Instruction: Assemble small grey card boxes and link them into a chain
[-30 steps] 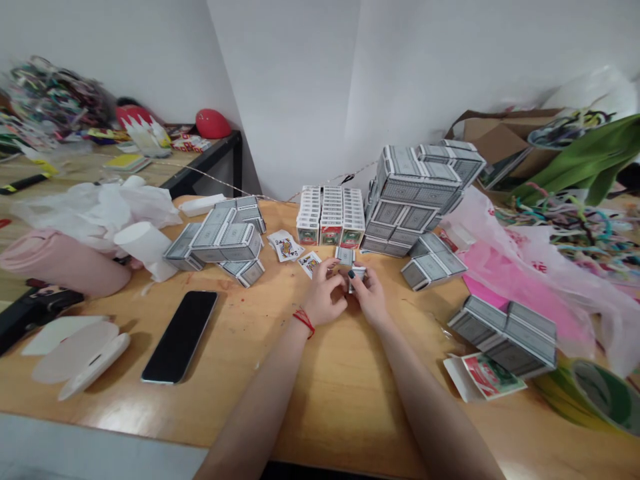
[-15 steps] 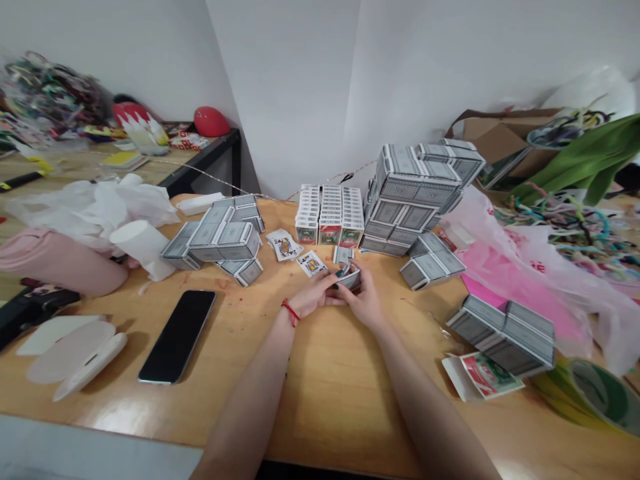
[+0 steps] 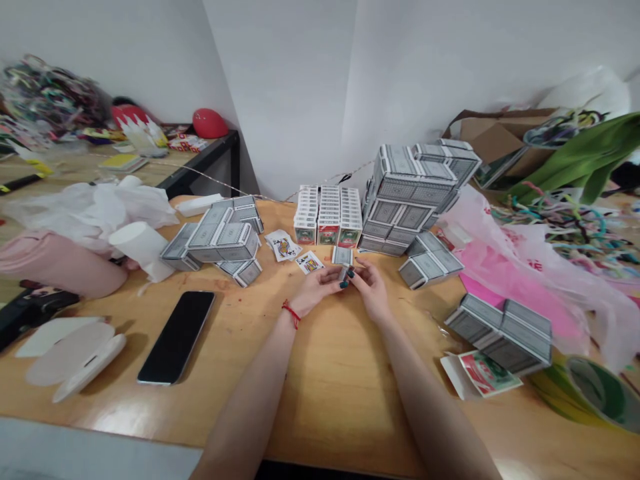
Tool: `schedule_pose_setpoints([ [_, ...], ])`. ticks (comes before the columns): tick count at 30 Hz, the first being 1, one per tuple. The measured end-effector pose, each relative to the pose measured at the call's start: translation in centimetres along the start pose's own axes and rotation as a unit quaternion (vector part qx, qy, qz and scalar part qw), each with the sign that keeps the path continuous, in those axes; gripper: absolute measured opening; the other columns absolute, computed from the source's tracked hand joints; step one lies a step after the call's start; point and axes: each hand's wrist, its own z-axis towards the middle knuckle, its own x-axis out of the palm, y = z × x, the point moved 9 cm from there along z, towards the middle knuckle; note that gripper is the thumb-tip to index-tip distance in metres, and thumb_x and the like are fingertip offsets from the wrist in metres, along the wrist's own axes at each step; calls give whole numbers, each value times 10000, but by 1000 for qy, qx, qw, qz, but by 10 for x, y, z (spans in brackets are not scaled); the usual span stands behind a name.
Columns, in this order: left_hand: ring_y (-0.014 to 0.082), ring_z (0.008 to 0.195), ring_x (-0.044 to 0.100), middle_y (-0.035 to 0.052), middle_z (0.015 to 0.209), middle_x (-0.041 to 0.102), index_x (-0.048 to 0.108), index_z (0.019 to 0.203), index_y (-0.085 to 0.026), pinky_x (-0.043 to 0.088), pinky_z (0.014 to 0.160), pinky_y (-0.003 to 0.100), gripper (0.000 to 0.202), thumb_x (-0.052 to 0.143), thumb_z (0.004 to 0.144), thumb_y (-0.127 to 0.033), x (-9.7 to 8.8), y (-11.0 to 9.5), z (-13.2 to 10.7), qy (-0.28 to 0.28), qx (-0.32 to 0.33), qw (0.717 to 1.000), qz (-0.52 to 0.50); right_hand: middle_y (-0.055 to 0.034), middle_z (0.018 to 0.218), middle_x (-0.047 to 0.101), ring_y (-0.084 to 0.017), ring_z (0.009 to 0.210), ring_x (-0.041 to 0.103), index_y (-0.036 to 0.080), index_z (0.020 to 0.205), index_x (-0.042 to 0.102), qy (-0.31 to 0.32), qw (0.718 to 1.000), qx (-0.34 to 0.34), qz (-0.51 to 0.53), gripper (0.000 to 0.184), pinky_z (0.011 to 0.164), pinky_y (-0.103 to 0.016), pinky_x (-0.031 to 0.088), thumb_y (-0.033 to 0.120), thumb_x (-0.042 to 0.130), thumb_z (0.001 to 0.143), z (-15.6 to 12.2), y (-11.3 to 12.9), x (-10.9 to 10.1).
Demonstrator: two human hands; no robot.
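Observation:
My left hand (image 3: 315, 292) and my right hand (image 3: 371, 291) meet at the middle of the table. Pinched between their fingertips is a playing card (image 3: 344, 272), bent and mostly hidden; whether it is one card or more I cannot tell. Just beyond the fingers, a grey-patterned card piece (image 3: 343, 255) stands on the tabletop. A face-up king card (image 3: 309, 263) lies beside my left fingers. Behind it is a loose pile of face-up cards (image 3: 283, 246).
Rows of card boxes (image 3: 329, 217) stand at the back. To their right rises a tall stack of folded-card blocks (image 3: 407, 190); more blocks (image 3: 223, 237) sit left. A phone (image 3: 176, 338), a pink tumbler (image 3: 63, 263), an opened card box (image 3: 483, 375) and tape (image 3: 590, 387) surround my arms.
The curved card between my hands has become narrower and more upright. My fingers have shifted from wrapping around it to pinching it with thumbs and fingertips.

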Motion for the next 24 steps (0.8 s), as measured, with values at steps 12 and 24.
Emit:
schedule_pose_setpoints([
  [12, 187, 917, 575, 129, 1104, 551, 502, 1093, -129, 463, 832, 358, 549, 678, 574, -158, -3, 4, 2, -17, 45, 985, 165, -67, 1180, 530, -215, 1115, 457, 245, 1104, 508, 72, 994, 6, 77, 507, 884, -355, 406, 341, 652, 628, -4, 7, 11],
  [24, 187, 1003, 498, 79, 1089, 491, 475, 1099, -184, 443, 867, 338, 511, 621, 609, -183, -6, -28, -9, -116, 190, 841, 494, -40, 846, 651, -185, 801, 584, 172, 785, 651, 21, 994, 99, 47, 327, 692, -298, 468, 445, 634, 604, 2, -27, 4],
])
